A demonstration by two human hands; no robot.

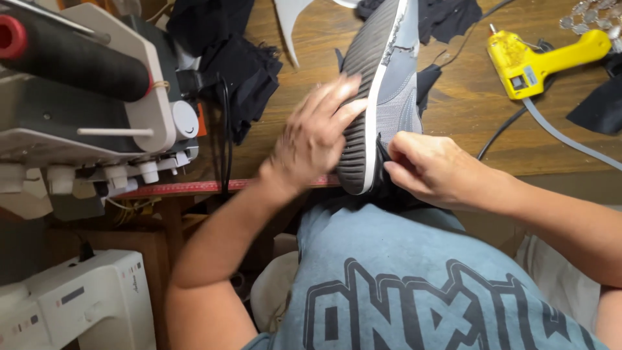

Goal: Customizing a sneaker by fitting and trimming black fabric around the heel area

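Grey shoe (382,84) lies on its side between both hands, its ribbed sole turned up. Left hand (311,139) presses flat on the sole with fingers spread. Right hand (424,168) pinches black fabric (383,170) at the heel. Beyond the right hand, a yellow glue gun (538,58) rests on the wooden table (466,110)

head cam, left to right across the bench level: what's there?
Grey-and-white machine with a black roller → black fabric pile → left hand pressing on the ribbed sole → grey shoe lying sole-side left → right hand gripping its near end → yellow glue gun.
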